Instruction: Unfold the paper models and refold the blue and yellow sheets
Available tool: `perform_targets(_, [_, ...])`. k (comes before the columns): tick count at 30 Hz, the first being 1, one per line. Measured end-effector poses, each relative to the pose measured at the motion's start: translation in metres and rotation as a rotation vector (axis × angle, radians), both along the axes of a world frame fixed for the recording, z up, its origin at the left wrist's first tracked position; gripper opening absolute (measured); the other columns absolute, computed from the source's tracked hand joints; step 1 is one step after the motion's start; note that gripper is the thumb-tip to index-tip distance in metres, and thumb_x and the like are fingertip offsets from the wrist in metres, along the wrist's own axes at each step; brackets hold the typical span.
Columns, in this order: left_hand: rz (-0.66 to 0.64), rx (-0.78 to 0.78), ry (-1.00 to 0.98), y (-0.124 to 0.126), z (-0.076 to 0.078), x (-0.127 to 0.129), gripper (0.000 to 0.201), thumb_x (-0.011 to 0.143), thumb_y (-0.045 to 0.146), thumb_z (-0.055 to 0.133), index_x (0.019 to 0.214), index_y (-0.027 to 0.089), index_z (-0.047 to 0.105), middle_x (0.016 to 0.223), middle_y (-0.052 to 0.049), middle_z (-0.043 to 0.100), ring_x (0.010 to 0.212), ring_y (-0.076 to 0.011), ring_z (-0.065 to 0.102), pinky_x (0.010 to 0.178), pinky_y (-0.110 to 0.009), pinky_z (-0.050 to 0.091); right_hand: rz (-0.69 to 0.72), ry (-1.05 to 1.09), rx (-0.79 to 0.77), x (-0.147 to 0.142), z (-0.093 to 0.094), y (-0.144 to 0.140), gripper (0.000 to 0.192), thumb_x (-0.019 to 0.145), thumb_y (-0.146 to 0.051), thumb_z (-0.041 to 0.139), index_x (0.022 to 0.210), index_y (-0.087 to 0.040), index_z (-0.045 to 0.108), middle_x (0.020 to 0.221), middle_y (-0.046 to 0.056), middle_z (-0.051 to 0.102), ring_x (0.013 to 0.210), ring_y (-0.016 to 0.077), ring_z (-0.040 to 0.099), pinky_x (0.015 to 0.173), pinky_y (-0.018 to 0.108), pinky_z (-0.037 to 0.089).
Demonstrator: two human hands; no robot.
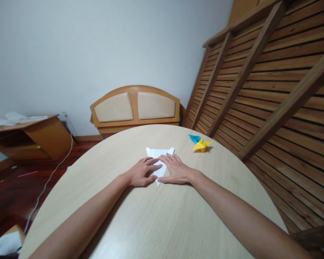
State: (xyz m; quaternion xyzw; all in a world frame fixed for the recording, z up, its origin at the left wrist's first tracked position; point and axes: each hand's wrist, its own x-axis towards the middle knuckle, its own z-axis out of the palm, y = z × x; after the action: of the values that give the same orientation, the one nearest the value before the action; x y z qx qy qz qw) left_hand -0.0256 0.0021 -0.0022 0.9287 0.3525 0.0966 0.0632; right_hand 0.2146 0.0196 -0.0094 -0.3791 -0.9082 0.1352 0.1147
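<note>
Head view: the paper [161, 170] lies on the round table [156, 223], inboard of the far edge, its narrow point directed toward the near edge. The left hand [142, 173] rests on the paper's left side, fingers extended, grasping nothing. The right hand [176, 170] rests on its right side, likewise unclenched. Near the far right edge, a yellow figure [202, 145] stands in front of a blue figure [194, 138].

The paper [160, 172] is plain white, the folded figures bright yellow [202, 145] and blue [194, 138], on a pale beige, finely grained table [162, 223]. Cream panels [156, 105] fill an orange-brown headboard [135, 106]; dark lines stripe the brown slats [294, 97]. The wall [97, 46] is pale bluish grey, the floor [47, 172] dark red-brown.
</note>
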Motion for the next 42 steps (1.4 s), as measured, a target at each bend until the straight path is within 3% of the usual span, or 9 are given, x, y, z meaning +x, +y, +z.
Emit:
perform_targets(8, [-0.002,0.022,0.003,0.0,0.001,0.001,0.061,0.092,0.048,0.055,0.148,0.026,0.047,0.156,-0.012,0.04,0.141,-0.036,0.038,0.116,-0.054,0.03,0.064,-0.032,-0.054,-0.005,0.005,-0.008,0.116,0.074,-0.082,0.057,0.16,-0.018,0.013,0.166,0.014,0.013,0.152,0.0422,0.003,0.121,0.059,0.007])
perform_targets(15, [-0.015,0.044,0.005,-0.001,0.001,0.001,0.061,0.092,0.046,0.055,0.148,0.024,0.046,0.155,-0.013,0.041,0.141,-0.0357,0.037,0.116,-0.054,0.03,0.047,-0.028,-0.097,-0.005,0.008,-0.006,0.118,0.073,-0.081,0.06,0.16,-0.018,0.013,0.166,0.013,0.011,0.152,0.0389,0.005,0.122,0.057,0.009])
perform_targets(20, [-0.016,0.056,0.009,0.001,-0.002,0.0,0.058,0.094,0.049,0.051,0.146,0.023,0.049,0.154,-0.013,0.042,0.14,-0.0351,0.039,0.116,-0.054,0.03,0.014,0.015,-0.092,0.001,0.01,0.002,0.104,0.08,-0.075,0.059,0.158,-0.016,0.024,0.164,0.014,0.02,0.152,0.0334,0.016,0.123,0.053,0.012])
perform_targets(26, [-0.014,0.067,0.003,-0.001,0.0,0.001,0.057,0.094,0.048,0.052,0.146,0.027,0.048,0.152,-0.011,0.045,0.138,-0.0353,0.041,0.114,-0.056,0.031,-0.148,0.09,0.006,0.01,0.002,0.017,0.076,0.09,-0.059,0.058,0.152,-0.02,0.039,0.159,0.013,0.035,0.148,0.0308,0.028,0.12,0.052,0.02])
perform_targets(29, [-0.014,0.091,0.005,-0.004,0.006,0.002,0.057,0.094,0.05,0.053,0.145,0.027,0.05,0.148,-0.013,0.049,0.133,-0.0351,0.045,0.11,-0.055,0.035,-0.226,0.154,0.118,0.014,-0.003,0.024,0.055,0.091,-0.049,0.062,0.137,-0.019,0.059,0.147,0.014,0.052,0.138,0.0301,0.043,0.114,0.049,0.03])
perform_targets(33, [-0.02,0.114,-0.007,-0.008,0.014,0.005,0.052,0.094,0.052,0.052,0.138,0.026,0.058,0.132,-0.014,0.058,0.12,-0.0321,0.053,0.103,-0.052,0.041,-0.184,0.206,0.2,0.014,-0.004,0.027,0.024,0.092,-0.035,0.063,0.108,-0.021,0.074,0.122,0.009,0.069,0.117,0.0255,0.059,0.104,0.042,0.041])
perform_targets(36, [-0.02,0.121,-0.031,-0.008,0.015,0.006,0.047,0.094,0.051,0.054,0.132,0.025,0.063,0.126,-0.014,0.06,0.115,-0.0298,0.055,0.101,-0.049,0.043,-0.122,0.219,0.198,0.012,-0.002,0.024,0.024,0.095,-0.033,0.059,0.109,-0.021,0.074,0.118,0.008,0.071,0.114,0.0249,0.06,0.102,0.042,0.042])
perform_targets(42, [-0.062,0.126,-0.029,-0.006,0.008,0.004,0.043,0.095,0.043,0.055,0.133,0.024,0.059,0.148,-0.011,0.05,0.137,-0.0298,0.044,0.114,-0.054,0.032,-0.012,0.187,0.125,0.012,-0.004,0.021,0.042,0.095,-0.042,0.057,0.131,-0.021,0.065,0.139,0.009,0.061,0.132,0.0291,0.049,0.113,0.049,0.033])
